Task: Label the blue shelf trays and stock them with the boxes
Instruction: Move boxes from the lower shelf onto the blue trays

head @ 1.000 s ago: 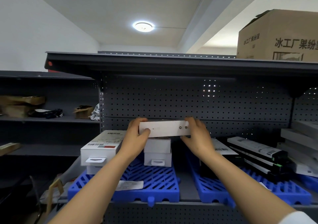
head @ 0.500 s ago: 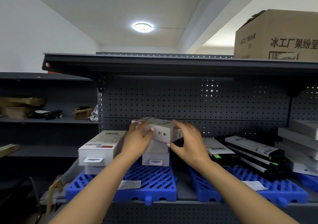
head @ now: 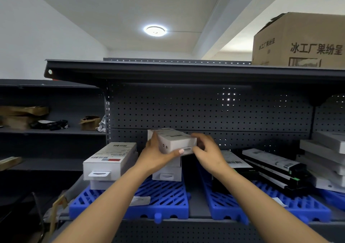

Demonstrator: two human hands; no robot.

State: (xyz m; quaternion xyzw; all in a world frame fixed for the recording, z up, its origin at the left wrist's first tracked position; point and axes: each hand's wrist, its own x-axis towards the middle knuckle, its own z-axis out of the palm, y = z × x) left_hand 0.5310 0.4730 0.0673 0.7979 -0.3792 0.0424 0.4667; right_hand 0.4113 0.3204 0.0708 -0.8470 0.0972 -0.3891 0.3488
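I hold a long white box [head: 172,140] above a stack of two white boxes [head: 167,174] on the left blue tray [head: 164,201]. My left hand [head: 155,154] grips its near left side, thumb under the front end. My right hand [head: 209,152] grips its right side. The box points lengthwise toward the pegboard. Another white stack [head: 110,160] stands at the tray's left. A paper label [head: 140,200] lies on this tray. The right blue tray [head: 265,207] carries black boxes [head: 274,168] and a label [head: 280,201].
The grey shelf's front edge [head: 186,222] runs below the trays, the upper shelf [head: 186,70] hangs overhead with a cardboard carton [head: 298,42] on it. More white boxes [head: 324,155] pile at far right. A side shelf at left holds brown packages [head: 22,115].
The box has turned from crosswise to lengthwise, pointing at the pegboard, and dropped closer to the middle stack. Both hands shifted with it.
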